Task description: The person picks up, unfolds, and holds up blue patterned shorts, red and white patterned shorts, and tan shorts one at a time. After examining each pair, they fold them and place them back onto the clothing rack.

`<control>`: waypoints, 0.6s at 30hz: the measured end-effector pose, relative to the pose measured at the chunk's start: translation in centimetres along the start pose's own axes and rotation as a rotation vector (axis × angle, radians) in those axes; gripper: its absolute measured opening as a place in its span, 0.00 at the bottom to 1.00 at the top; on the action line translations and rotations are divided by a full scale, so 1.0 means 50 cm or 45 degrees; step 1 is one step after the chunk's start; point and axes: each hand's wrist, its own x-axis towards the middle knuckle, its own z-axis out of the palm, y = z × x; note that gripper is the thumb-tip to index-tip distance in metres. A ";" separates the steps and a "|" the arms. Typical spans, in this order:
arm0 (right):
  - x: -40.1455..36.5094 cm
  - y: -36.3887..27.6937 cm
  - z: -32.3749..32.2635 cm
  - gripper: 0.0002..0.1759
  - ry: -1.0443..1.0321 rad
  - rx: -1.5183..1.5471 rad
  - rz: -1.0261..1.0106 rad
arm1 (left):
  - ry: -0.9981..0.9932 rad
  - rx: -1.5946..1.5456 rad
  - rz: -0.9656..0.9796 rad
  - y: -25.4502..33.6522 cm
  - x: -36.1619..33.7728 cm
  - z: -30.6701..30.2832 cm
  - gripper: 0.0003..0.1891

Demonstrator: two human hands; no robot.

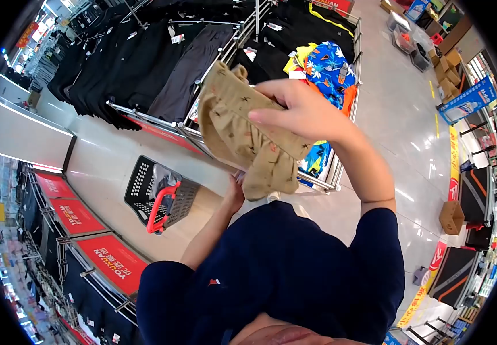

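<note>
Tan printed shorts (243,135) with a gathered waistband hang bunched in front of me, over the corner of a clothes rack. My right hand (300,109) pinches the upper part of the cloth, thumb on the near side and fingers curled over the top. Lower down, my left hand (236,192) is beside the left edge of the shorts, its fingers partly covered; I cannot tell whether it grips the fabric. Beneath my right forearm lies a pile of bright clothes, with a blue floral piece (326,63) on top.
Dark trousers (185,69) line the metal-railed rack ahead. A black shopping cart (139,184) with a red handle (162,207) stands at my left, a clear bag inside. Red signs (116,261) front another rack on the far left. A cardboard box (451,217) sits by the right-hand shelves.
</note>
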 end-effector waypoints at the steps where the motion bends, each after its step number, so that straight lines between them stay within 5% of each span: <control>1: 0.008 -0.010 -0.024 0.22 -0.004 0.053 -0.034 | -0.024 -0.075 -0.060 0.005 0.014 0.024 0.28; 8: 0.062 0.017 -0.131 0.21 0.105 0.296 -0.133 | 0.010 -0.301 -0.105 0.028 0.056 0.084 0.18; 10: 0.072 0.051 -0.161 0.20 0.131 0.422 -0.091 | -0.695 -0.668 -0.295 0.049 0.080 0.046 0.27; 12: 0.065 0.091 -0.190 0.21 0.163 0.369 -0.057 | -0.748 -0.817 -0.410 0.080 0.060 0.086 0.25; 14: 0.046 0.130 -0.205 0.21 0.348 0.455 0.045 | 0.020 -0.067 0.174 0.121 0.013 0.120 0.24; 16: 0.008 0.188 -0.220 0.21 0.398 0.411 0.147 | -0.130 -0.068 0.105 0.189 -0.011 0.114 0.23; 18: -0.027 0.236 -0.221 0.22 0.447 0.360 0.241 | 0.231 0.143 0.155 0.249 -0.027 0.123 0.28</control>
